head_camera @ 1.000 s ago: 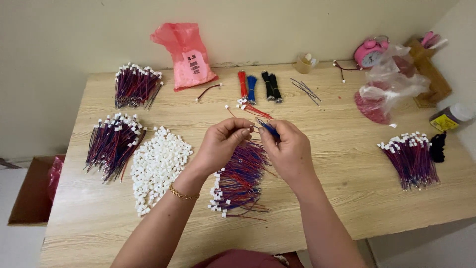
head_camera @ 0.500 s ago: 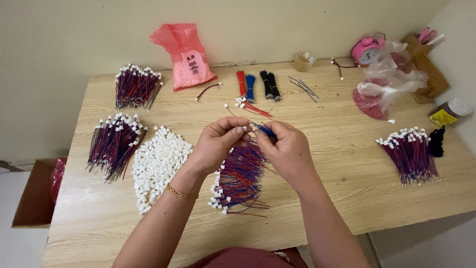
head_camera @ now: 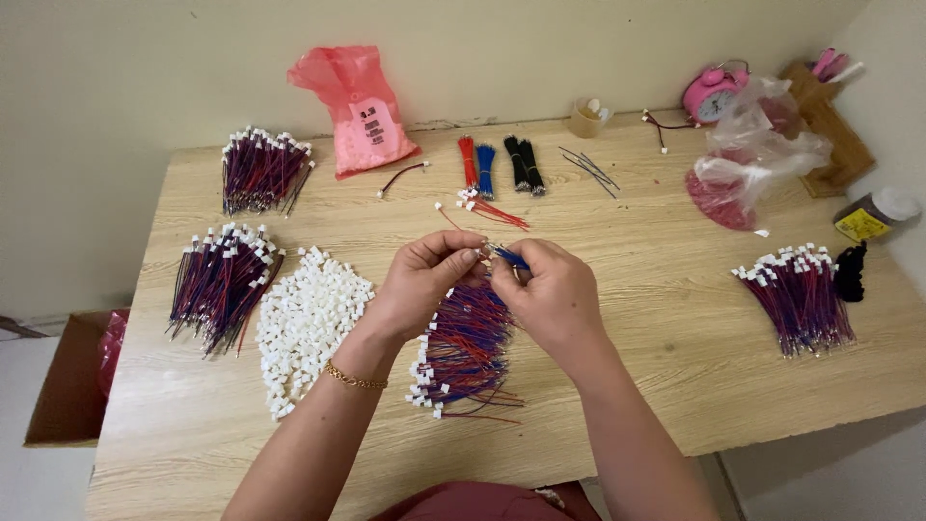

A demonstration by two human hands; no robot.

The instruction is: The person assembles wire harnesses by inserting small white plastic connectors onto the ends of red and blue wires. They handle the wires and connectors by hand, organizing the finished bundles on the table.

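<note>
My left hand [head_camera: 422, 283] and my right hand [head_camera: 550, 292] meet over the middle of the wooden table [head_camera: 637, 280]. Together they pinch a short blue and red wire [head_camera: 505, 255] between their fingertips; whether a white connector sits at its end I cannot make out. Under both hands lies a loose bundle of red and blue wires with white connectors [head_camera: 461, 352]. A heap of small white plastic connectors [head_camera: 307, 323] lies just left of my left wrist, which wears a gold bracelet.
More wire bundles lie at the left [head_camera: 220, 280], back left [head_camera: 258, 170] and right [head_camera: 801, 294]. A pink bag [head_camera: 357, 106], small red, blue and black wire bunches [head_camera: 500, 164], a pink alarm clock [head_camera: 712, 92], clear plastic bags [head_camera: 752, 154] and a cardboard box [head_camera: 68, 386] are around.
My hands have stayed together at the same spot, fingers shifting slightly on the wire. Nothing else on the table has moved.
</note>
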